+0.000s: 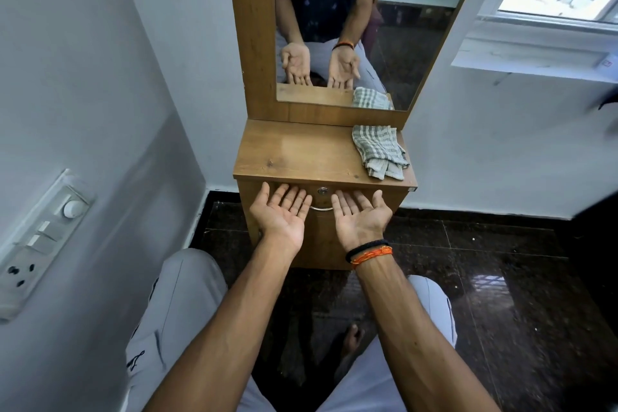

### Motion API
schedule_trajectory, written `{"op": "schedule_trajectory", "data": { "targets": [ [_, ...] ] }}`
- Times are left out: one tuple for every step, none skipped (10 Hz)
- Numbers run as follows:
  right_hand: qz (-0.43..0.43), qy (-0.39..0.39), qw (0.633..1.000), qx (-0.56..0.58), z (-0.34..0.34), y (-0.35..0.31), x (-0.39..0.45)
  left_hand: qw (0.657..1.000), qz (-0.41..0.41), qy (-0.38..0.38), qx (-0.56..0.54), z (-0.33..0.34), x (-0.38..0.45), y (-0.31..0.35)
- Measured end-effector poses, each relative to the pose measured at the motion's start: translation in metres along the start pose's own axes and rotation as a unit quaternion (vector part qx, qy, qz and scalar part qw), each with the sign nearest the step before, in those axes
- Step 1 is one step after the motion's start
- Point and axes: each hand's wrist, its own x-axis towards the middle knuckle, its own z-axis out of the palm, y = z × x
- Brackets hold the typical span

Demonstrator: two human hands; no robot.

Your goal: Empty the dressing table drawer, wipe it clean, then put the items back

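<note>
Head view: both hands held palm-up in front of the dressing table drawer [321, 207], nothing in either. Left hand [281, 214] has fingers [294, 199] straight and together, tips just short of the drawer front, left of the lock [322, 191]. Right hand [359, 221] likewise flat and empty, fingers extended, to the right of the lock; black and orange wrist bands [368, 252] on that wrist. Drawer is closed, its metal handle [321, 209] showing between the two hands, below the lock. Desk [301, 150] top sits directly above the drawer; a checked cloth [379, 150] lies crumpled on its right rear corner, partly hanging toward the edge. Mirror [368, 20] stands behind the desk top and reflects both open palms and the cloth. Dark tiled floor [501, 278] under and right of the drawer unit.
</note>
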Motion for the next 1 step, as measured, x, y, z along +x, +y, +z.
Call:
{"op": "schedule_trajectory", "data": {
  "targets": [
    [0.006, 0.049, 0.996, -0.08, -0.0026, -0.0002, -0.0079, 0.992, 0.026, 0.042, 0.119, -0.0018, -0.0066, -0.0036]
  ]
}}
